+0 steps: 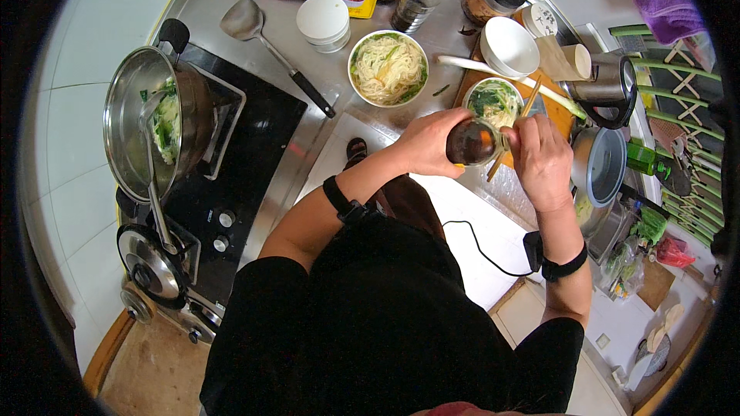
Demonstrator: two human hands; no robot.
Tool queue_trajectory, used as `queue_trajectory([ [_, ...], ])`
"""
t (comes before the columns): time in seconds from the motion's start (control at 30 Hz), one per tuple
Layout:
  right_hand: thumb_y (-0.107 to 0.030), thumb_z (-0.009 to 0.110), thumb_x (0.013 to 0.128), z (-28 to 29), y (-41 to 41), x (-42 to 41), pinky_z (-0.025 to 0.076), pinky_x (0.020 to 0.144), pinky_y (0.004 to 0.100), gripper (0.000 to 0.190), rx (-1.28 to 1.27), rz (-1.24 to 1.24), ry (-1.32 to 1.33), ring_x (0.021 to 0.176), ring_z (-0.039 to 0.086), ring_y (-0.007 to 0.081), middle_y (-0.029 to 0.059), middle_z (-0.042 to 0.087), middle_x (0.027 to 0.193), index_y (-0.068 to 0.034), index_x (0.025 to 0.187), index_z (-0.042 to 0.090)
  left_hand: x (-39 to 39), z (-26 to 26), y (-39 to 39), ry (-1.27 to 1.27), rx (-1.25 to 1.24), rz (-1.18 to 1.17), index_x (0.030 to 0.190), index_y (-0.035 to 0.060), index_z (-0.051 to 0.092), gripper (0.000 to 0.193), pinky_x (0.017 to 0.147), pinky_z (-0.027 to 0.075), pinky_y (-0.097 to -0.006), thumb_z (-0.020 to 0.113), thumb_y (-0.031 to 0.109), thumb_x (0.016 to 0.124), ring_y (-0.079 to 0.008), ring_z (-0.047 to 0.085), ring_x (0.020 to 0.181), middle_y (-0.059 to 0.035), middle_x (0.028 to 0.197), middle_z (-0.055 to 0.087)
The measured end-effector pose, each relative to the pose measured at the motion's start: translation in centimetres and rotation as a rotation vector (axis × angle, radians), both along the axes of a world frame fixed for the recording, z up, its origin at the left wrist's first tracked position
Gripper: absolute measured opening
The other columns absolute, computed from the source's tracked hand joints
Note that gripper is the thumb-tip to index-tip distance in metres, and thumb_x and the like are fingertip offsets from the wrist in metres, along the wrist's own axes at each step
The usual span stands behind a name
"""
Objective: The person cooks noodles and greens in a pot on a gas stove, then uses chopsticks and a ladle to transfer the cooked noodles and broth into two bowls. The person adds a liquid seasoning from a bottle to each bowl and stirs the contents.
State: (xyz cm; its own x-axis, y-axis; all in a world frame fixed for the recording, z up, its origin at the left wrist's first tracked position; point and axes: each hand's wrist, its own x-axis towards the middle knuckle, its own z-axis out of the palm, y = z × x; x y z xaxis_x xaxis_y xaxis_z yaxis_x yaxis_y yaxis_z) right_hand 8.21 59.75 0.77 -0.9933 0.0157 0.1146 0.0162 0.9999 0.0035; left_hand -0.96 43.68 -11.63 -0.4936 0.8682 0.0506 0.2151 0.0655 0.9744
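Note:
My left hand [430, 144] grips a glass jar [471, 143] of dark contents, tipped on its side with its mouth to the right. At that mouth are the curled fingers of my right hand [537, 156]; whatever they pinch is hidden. A pair of wooden chopsticks [531, 98] runs behind the jar's mouth and my right fingers; I cannot tell whether they are held. Just beyond the jar sits a white bowl of noodles and greens [494, 101], partly covered by my hands. Another noodle bowl [388, 69] stands to its left on the steel counter.
A steel pot [193, 121] with noodles, greens and a ladle [151, 167] stands on the black gas hob [254, 144]. A spatula [277, 58] lies beside it. A cutting board [558, 107] bears a leek [546, 92] and an upturned-looking white bowl [509, 46]. Seasoning jars and packets line the back.

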Motion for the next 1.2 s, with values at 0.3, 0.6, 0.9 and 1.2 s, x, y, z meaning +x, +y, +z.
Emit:
queue_trajectory([
  [0.3,-0.012,0.061,0.088,1.1,1.7,-0.1,0.048,0.066,0.0428,0.015,-0.331,-0.035,-0.044,0.076,0.058,0.0374,0.0173,0.056,0.086,-0.001,0.096,0.054,-1.0,-0.5,1.9,-0.006,0.076,0.020,0.119,0.0045,0.047,0.073,0.091,0.048,-0.0410,0.078,0.020,0.055,-0.0351,0.058,0.106,-0.0164,0.111,0.059],
  [0.6,-0.041,0.056,0.092,0.9,3.1,-4.1,0.046,0.051,0.0450,0.040,-0.226,-0.345,0.017,0.056,0.060,0.0352,0.0145,0.059,0.060,-0.007,0.074,0.055,-3.0,0.3,5.8,0.221,0.129,0.329,0.121,0.0054,0.048,0.072,0.090,0.046,-0.0431,0.080,0.013,0.056,-0.0358,0.057,0.103,-0.0169,0.110,0.058],
  [0.9,-0.026,0.046,0.100,-0.5,4.5,1.9,0.043,0.052,0.0359,0.033,-0.809,-0.565,0.185,0.054,0.057,0.0270,0.0146,0.058,0.062,-0.001,0.085,0.063,-8.3,-4.1,12.7,-0.042,0.246,0.719,0.127,0.0028,0.039,0.085,0.091,0.048,-0.0354,0.084,0.001,0.054,-0.0228,0.058,0.103,-0.0114,0.116,0.056],
  [1.2,-0.015,0.058,0.094,-9.0,2.8,11.8,0.046,0.052,0.0335,0.015,-0.768,-0.838,-0.013,0.053,0.058,0.0249,0.0144,0.059,0.065,-0.001,0.091,0.063,-11.8,-9.7,17.3,-0.222,0.191,0.878,0.131,0.0043,0.039,0.093,0.098,0.040,-0.0389,0.085,-0.001,0.051,-0.0275,0.050,0.115,-0.0144,0.125,0.049],
])
